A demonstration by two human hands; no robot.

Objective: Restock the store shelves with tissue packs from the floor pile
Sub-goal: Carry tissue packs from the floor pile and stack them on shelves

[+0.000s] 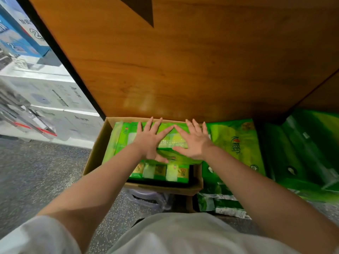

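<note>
Head view, looking down past my forearms: both of my hands lie flat, fingers spread and straight, on the top green tissue pack [165, 142] in an open cardboard box [95, 149]. My left hand [151, 140] covers the pack's left half and my right hand [194, 142] its right half; the two index fingertips nearly meet over the middle. Neither hand curls round anything; both only press or rest on the wrapper. A row of smaller green packs [159, 172] shows at the box's near edge, below the top pack. The box sits on the speckled floor [36, 171], under the overhang of a brown wooden shelf board [183, 61]. Just beside the box, to the right, lie more large green packs [236, 142], and further right a dark green bundle with clear straps [308, 147]. White cartons [55, 99] are stacked across the aisle at left. My pale trousers [183, 235] fill the lower edge.

Judged step: picking up stock, at the point of settling on the top pack before any lift; no pack is yet on a shelf that I can see. The next move calls for sliding my fingers to the pack's two short ends, closing round them and raising it level, clear of the box walls and of the board overhead. The soft wrapper may sag or slip if I grip at one end only.
</note>
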